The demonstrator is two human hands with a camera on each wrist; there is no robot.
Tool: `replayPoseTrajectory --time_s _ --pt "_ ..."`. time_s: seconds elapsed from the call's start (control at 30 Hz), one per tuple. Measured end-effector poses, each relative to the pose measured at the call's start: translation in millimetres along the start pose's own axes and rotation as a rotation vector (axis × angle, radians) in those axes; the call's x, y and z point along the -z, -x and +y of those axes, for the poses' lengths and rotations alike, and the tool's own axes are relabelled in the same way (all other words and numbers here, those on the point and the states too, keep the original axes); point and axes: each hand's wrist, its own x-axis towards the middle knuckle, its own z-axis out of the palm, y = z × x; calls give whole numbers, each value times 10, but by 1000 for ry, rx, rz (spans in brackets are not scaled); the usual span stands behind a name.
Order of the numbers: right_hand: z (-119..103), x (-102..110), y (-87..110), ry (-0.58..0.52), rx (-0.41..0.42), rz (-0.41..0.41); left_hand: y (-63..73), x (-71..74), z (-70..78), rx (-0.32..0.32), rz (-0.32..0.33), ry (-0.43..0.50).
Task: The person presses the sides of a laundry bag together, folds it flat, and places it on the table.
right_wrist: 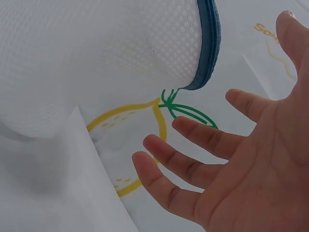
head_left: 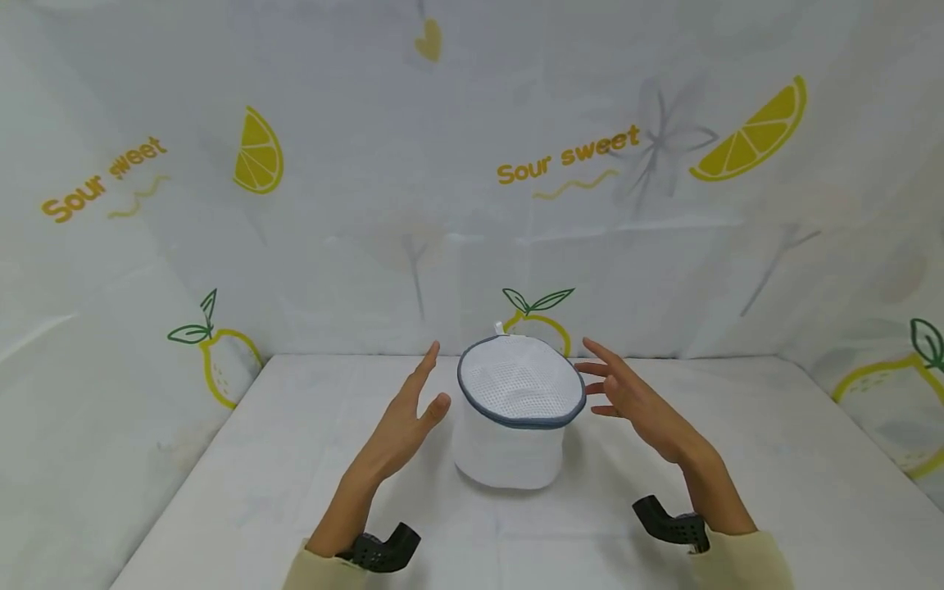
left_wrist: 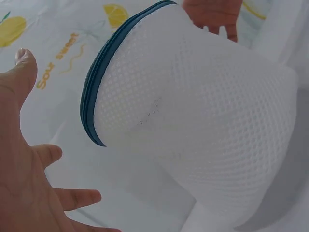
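A white mesh laundry bag (head_left: 509, 455) with a blue-grey zipper round its top stands upright on the white-covered table, with a small white tag at its back edge. To its left, my left hand (head_left: 406, 426) is held apart from it, fingers extended and thumb raised. On the other side, my right hand (head_left: 637, 401) has its fingers spread close to the zipped rim. Both wrist views show a gap between palm and bag; the left wrist view shows the mesh side (left_wrist: 227, 125) bulging, and the right wrist view shows the zipper (right_wrist: 208, 43) above the spread fingers.
The table (head_left: 295, 483) has a white cloth cover. Behind it and at both sides hangs a white sheet (head_left: 354, 164) printed with lemons and lettering. Black wrist mounts (head_left: 383, 549) sit at both forearms, below pale yellow sleeves.
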Motion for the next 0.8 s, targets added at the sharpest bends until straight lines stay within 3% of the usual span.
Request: replayPoseTrajectory --time_s 0.2,0.43,0.6,0.8 --pt "24 -101 -36 -50 -39 -1 -26 -54 39 35 1 -10" --pt "14 -197 -40 58 -41 36 10 -109 36 66 17 -16" --pt "20 -293 -64 53 -34 54 44 -136 11 98 28 81" --pt "30 -331 -72 -11 -19 71 -9 -240 6 70 25 153"
